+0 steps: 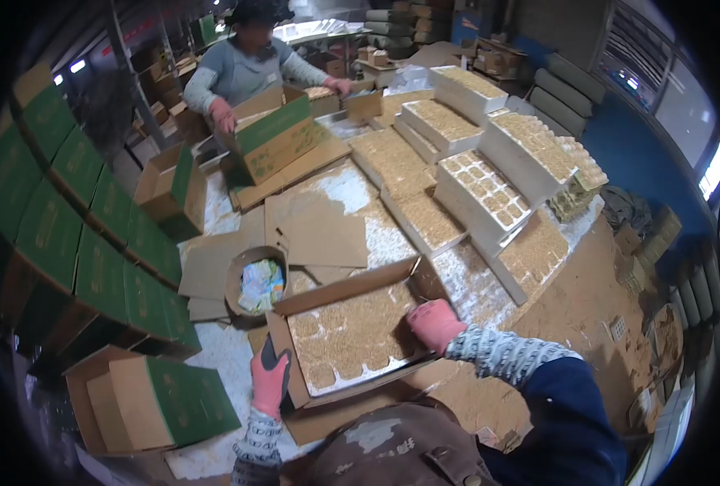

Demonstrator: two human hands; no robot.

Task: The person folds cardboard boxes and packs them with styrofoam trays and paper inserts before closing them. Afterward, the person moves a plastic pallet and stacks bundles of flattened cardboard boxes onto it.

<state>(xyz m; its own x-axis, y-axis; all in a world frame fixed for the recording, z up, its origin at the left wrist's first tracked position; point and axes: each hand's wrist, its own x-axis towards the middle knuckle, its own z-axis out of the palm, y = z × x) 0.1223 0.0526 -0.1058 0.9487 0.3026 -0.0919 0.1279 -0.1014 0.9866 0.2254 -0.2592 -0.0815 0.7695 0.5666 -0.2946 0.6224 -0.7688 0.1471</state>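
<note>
Centrally, low on the desk (348,190), sits the held carton (344,290), open-topped and tilted. Our right hand (434,326), pink-gloved, has its grip curled closed over the carton's right end; our left hand (269,381) lies against the left end wall, though we cannot tell how tightly its grip closes. Inside, a white tray (348,379) packed with tan, grainy matter: rounded cells show along our side, white rims poking through, the middle more evenly covered. Beyond the far wall, a round tub (232,282) of pale, colourful packets (263,283) stands just beside flat cardboard sheets (319,235). Right of these, stepped white trays (489,193) bear the same tan fill; a strip of dusted white surface runs between them and the sheets. The tray stacks near our right sleeve narrow the room on that side. Left: an open carton (117,397) with a green outer face, and stacked green cartons (52,219) behind. Across from us, a co-worker (246,65) has one hand on a green-and-brown carton (275,142).
</note>
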